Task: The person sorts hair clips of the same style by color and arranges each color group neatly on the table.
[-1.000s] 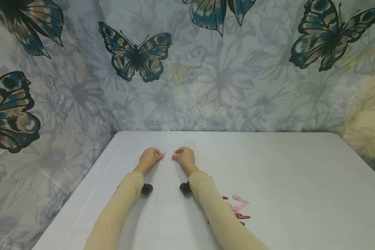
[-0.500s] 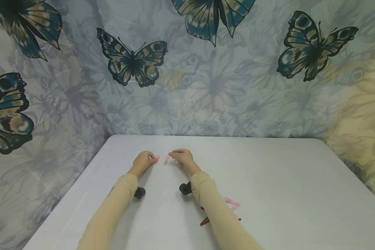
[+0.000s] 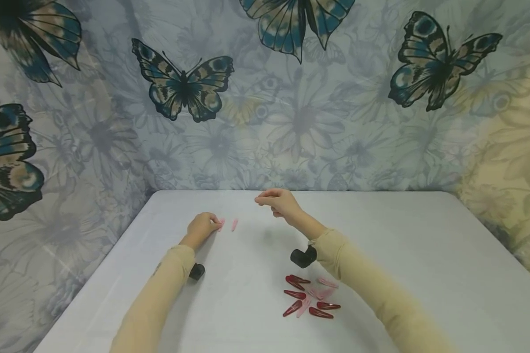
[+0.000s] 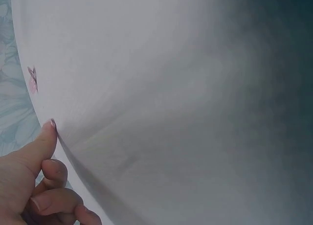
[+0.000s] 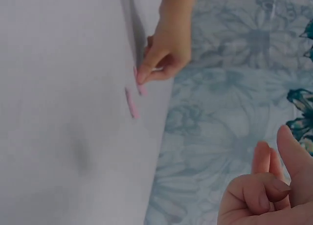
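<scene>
My left hand (image 3: 199, 229) rests low at the table's far left and pinches a pink hair clip (image 3: 222, 223) between thumb and fingertips. The right wrist view shows this pinked clip (image 5: 141, 89) partly hidden by the fingers of the left hand (image 5: 168, 56). Just to its right, a second pink clip (image 3: 234, 225) lies apart from it, untouched. Raised over the far side of the table, my right hand (image 3: 284, 203) holds nothing visible; its fingers are loosely bent in the right wrist view (image 5: 269, 191).
A loose group of several dark red clips (image 3: 293, 308) and pink clips (image 3: 328, 283) lies on the white table (image 3: 402, 245), near the right forearm. Black wrist-worn devices hang under both sleeves. A butterfly-patterned cloth (image 3: 300, 122) stands behind the table's far edge.
My right hand has let go of the second pink clip, then risen and moved right. More of the clip group shows beside the right sleeve. The left hand keeps its pinch.
</scene>
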`<state>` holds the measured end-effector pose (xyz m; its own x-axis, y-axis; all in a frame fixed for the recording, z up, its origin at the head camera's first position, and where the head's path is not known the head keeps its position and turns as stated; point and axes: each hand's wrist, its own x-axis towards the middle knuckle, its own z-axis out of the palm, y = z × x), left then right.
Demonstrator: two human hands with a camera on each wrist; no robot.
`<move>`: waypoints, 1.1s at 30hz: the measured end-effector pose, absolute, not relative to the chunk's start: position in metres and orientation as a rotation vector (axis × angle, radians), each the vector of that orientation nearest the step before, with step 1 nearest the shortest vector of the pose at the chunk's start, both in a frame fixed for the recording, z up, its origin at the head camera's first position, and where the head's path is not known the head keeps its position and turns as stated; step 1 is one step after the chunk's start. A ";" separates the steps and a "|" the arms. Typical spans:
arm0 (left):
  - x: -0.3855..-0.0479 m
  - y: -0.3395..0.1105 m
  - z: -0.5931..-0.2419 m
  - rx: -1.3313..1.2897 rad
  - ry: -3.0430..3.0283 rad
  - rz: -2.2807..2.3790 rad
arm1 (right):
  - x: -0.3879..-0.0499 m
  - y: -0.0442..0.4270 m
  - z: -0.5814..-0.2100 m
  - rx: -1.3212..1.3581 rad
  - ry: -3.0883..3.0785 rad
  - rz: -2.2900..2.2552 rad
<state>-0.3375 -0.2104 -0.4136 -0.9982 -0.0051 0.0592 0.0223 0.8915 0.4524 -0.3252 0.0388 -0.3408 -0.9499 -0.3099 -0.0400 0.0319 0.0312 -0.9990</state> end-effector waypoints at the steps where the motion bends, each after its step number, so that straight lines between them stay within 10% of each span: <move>1: -0.337 -0.211 -0.414 -0.010 -2.998 -0.719 | -0.322 0.041 -0.340 -0.294 2.070 -2.016; 33: -0.342 -0.217 -0.416 -0.022 -3.052 -0.784 | -0.236 0.124 -0.347 -0.556 2.148 -1.936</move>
<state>-0.3416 -0.2169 -0.4164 -0.9999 0.0159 -0.0061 0.0110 0.8761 0.4820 -0.2360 0.1236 -0.3470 -0.9101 -0.4013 0.1028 -0.1439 0.0737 -0.9868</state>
